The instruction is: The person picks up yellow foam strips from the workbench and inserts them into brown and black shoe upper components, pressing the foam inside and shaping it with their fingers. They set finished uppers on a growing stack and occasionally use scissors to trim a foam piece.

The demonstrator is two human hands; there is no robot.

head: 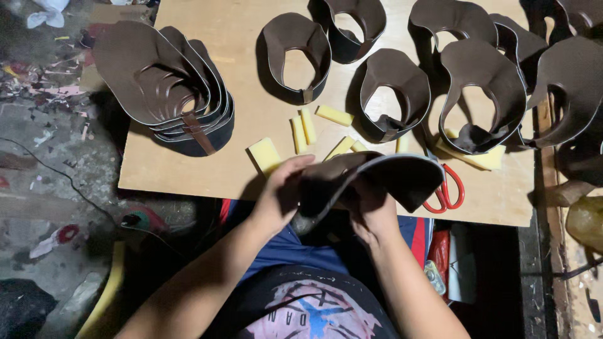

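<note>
Both my hands hold one dark brown leather shoe upper point(377, 176) over the near edge of a plywood board point(188, 169). My left hand point(276, 198) grips its left side, thumb on top. Underneath the piece, my right hand point(372, 210) is partly hidden by the leather, fingers curled into it. Several yellow foam pieces point(306, 129) lie on the board just beyond my hands.
A stack of brown uppers point(166, 81) sits at the board's left. Several single uppers point(392, 94) lie across the back and right. Red-handled scissors point(447, 191) rest near the right edge. Scraps litter the floor point(44, 125) on the left.
</note>
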